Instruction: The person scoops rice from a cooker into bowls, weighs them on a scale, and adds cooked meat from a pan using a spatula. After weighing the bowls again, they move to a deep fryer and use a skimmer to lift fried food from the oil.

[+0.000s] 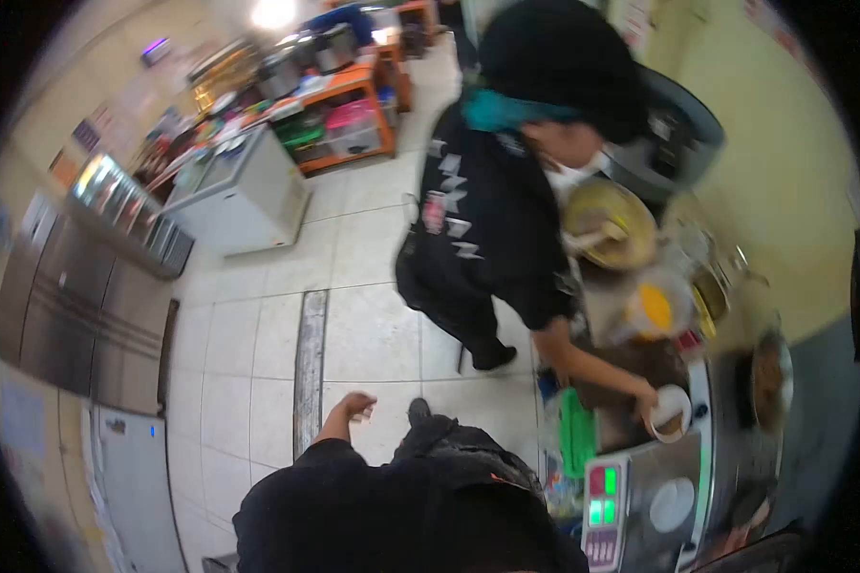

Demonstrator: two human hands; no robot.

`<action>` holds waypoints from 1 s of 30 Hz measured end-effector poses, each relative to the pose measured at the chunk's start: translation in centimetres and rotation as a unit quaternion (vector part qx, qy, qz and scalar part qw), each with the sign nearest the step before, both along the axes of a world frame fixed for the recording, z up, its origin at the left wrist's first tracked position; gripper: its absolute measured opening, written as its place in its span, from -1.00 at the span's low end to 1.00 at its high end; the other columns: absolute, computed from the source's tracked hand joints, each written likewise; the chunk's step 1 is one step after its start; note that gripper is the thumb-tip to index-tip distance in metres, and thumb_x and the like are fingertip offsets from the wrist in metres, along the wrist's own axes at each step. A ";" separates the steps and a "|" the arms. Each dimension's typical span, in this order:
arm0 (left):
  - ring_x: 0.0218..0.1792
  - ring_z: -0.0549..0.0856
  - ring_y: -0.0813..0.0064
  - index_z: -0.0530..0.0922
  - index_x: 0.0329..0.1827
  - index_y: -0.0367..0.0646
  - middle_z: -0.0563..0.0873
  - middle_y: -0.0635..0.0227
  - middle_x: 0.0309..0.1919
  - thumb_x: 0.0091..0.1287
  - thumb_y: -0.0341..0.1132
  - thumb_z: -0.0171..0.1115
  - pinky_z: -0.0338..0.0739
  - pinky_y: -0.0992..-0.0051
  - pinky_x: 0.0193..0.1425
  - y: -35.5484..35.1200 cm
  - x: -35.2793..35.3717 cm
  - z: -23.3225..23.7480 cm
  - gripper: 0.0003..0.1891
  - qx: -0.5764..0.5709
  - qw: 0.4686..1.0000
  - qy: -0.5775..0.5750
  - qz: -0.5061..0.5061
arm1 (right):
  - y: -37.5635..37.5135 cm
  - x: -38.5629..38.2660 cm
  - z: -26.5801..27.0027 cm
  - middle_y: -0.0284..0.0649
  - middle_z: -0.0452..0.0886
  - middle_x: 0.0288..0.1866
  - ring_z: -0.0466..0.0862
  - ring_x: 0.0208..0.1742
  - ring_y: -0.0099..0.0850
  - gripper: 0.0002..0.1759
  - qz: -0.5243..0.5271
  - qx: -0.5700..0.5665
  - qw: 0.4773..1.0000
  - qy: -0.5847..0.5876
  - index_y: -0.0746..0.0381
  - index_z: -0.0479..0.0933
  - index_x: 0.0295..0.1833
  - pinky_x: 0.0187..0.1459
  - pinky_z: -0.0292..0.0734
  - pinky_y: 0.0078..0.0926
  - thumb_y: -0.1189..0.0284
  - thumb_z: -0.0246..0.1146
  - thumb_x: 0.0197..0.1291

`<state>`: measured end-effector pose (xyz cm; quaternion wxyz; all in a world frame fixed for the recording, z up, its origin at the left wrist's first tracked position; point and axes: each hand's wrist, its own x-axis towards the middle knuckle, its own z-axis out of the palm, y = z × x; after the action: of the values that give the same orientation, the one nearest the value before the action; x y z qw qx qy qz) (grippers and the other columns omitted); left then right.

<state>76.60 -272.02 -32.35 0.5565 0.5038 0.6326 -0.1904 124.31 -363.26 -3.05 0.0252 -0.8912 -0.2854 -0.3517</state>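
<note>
My left hand [356,408] hangs over the tiled floor, fingers loosely bent and a little apart, with nothing visible in it. At the lower right edge, a blurred skin-toned shape [751,517] beside a dark sleeve may be my right hand; its fingers cannot be made out. Near it, a white bowl [672,504] rests on the metal plate of a digital scale [603,516] with lit green displays. A co-worker's hand [646,405] holds another white bowl [672,413] with some brown food inside, just above the counter beyond the scale.
The co-worker [506,191] in black stands ahead at the counter. A large yellowish bowl [610,224], a container with orange contents [650,310] and a pan [770,380] line the right side. A green box [575,433] sits beside the scale. Left are steel refrigerators [96,306] and a white freezer [244,196].
</note>
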 end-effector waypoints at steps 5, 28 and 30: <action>-0.44 0.78 0.43 0.73 -0.06 -0.11 0.80 0.27 -0.33 0.31 0.01 0.37 0.65 0.32 -0.34 19.2 -0.2 2.5 -0.63 0.267 0.959 -0.094 -0.011 | 35.5 -9.5 -5.2 -0.10 0.55 0.30 0.57 0.22 -0.28 -0.46 -0.185 0.301 0.899 0.257 0.32 0.44 0.36 0.17 0.47 -0.35 0.24 0.21 0.40; -0.11 0.71 0.05 0.73 -0.19 -0.13 0.74 0.07 -0.17 0.31 -0.17 0.28 0.59 0.15 0.02 80.7 -6.1 4.6 -0.77 0.570 0.774 0.072 0.264 | 118.5 -28.8 -27.4 -0.02 0.61 0.21 0.61 0.16 -0.18 -0.49 0.024 0.205 0.718 0.665 0.36 0.51 0.28 0.15 0.50 -0.23 0.23 0.21 0.37; -0.13 0.72 0.04 0.73 -0.17 -0.12 0.75 0.07 -0.15 0.32 -0.15 0.29 0.59 0.14 0.01 86.7 -8.7 7.0 -0.76 0.585 0.765 0.062 0.262 | 124.7 -29.7 -27.0 -0.02 0.62 0.21 0.62 0.15 -0.17 -0.49 0.018 0.204 0.712 0.672 0.36 0.51 0.27 0.15 0.50 -0.22 0.23 0.21 0.37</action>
<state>67.87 -185.30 -25.40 0.1420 0.5337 0.7616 0.3391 94.64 -238.58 -30.05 0.3975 -0.8606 -0.1308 0.2903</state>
